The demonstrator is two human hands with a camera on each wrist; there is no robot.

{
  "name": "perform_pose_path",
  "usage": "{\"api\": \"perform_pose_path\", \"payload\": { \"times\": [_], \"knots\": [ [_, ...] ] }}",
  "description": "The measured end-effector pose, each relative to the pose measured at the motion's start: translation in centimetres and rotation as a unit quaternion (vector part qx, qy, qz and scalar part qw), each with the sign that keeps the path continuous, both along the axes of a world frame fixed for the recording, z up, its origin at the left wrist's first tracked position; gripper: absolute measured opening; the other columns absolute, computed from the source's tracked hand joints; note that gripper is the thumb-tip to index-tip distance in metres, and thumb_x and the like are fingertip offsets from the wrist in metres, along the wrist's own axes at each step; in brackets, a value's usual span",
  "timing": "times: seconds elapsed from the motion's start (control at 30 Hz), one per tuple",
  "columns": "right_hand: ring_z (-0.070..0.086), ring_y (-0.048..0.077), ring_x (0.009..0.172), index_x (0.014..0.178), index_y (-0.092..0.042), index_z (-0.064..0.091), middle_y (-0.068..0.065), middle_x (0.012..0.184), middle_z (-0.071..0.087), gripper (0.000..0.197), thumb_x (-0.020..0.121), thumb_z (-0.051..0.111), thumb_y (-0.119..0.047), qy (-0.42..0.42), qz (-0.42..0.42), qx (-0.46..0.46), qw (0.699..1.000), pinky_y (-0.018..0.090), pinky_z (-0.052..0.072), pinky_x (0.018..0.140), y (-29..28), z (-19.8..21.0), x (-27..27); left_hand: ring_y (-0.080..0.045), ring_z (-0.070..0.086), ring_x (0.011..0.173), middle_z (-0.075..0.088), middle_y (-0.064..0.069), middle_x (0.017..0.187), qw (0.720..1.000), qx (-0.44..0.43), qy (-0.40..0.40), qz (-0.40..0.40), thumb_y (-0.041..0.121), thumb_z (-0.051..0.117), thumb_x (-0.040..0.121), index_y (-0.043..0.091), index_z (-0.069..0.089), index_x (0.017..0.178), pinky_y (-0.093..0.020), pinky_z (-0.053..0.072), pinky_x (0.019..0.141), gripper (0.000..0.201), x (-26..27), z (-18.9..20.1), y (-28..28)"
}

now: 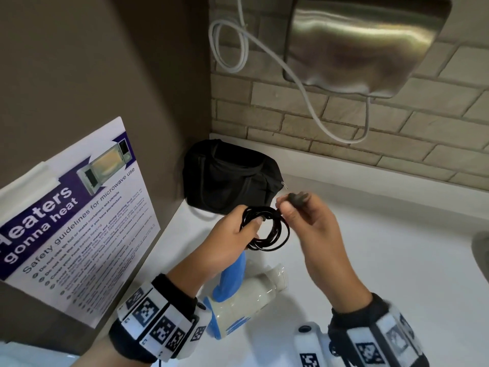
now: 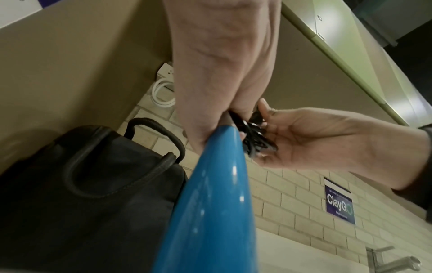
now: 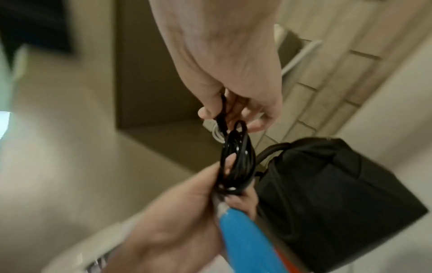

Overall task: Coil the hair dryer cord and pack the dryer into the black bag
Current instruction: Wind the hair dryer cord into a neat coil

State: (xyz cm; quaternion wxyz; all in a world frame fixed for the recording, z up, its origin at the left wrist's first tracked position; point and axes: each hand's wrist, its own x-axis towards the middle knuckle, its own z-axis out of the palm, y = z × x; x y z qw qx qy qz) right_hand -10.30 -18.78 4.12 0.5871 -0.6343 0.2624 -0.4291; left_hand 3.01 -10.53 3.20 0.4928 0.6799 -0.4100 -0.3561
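Observation:
My left hand grips a bundle of black cord loops together with the top of the dryer's blue handle. The white and blue hair dryer hangs below that hand, just over the white counter. My right hand pinches the cord's dark plug right beside the coil. The black bag stands in the corner behind both hands, its top open. In the left wrist view the blue handle fills the middle, with the bag to its left. The right wrist view shows the coil edge-on.
A microwave safety poster leans on the brown panel at left. A steel dispenser and a looped white cable hang on the brick wall above. A sink edge shows at far right, and a tap lies low right.

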Motion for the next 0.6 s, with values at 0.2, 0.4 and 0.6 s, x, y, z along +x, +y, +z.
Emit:
{"api": "perform_pose_path", "payload": {
  "times": [0.2, 0.4, 0.6],
  "knots": [
    [0.067, 0.01, 0.08, 0.092, -0.004, 0.055, -0.006, 0.075, 0.07, 0.016, 0.084, 0.058, -0.018, -0.068, 0.015, 0.077, 0.995, 0.023, 0.054, 0.076, -2.0, 0.9, -1.0, -0.007, 0.055, 0.072, 0.061, 0.014, 0.07, 0.997, -0.014, 0.044, -0.055, 0.029, 0.05, 0.094, 0.016, 0.06, 0.086, -0.022, 0.048, 0.071, 0.019, 0.3, -0.1, 0.3],
    [0.065, 0.017, 0.081, 0.091, -0.013, 0.054, 0.005, 0.081, 0.064, 0.01, 0.084, 0.06, -0.008, -0.078, 0.003, 0.069, 0.995, 0.027, 0.054, 0.073, -3.5, 1.5, -2.0, -0.004, 0.066, 0.089, 0.069, 0.011, 0.082, 0.996, -0.041, 0.059, -0.054, 0.027, 0.049, 0.096, 0.011, 0.063, 0.093, -0.014, 0.049, 0.084, 0.021, 0.2, -0.4, 0.2],
    [0.066, 0.002, 0.076, 0.089, -0.019, 0.076, -0.008, 0.084, 0.072, 0.01, 0.081, 0.073, -0.013, 0.169, -0.002, -0.149, 0.974, 0.01, 0.047, 0.072, -3.4, 1.4, -3.1, 0.003, 0.064, 0.078, 0.07, 0.011, 0.073, 0.993, -0.067, 0.091, -0.022, 0.022, 0.046, 0.097, 0.012, 0.06, 0.09, -0.008, 0.047, 0.074, 0.019, 0.2, -0.8, 0.3]
  ]
}}
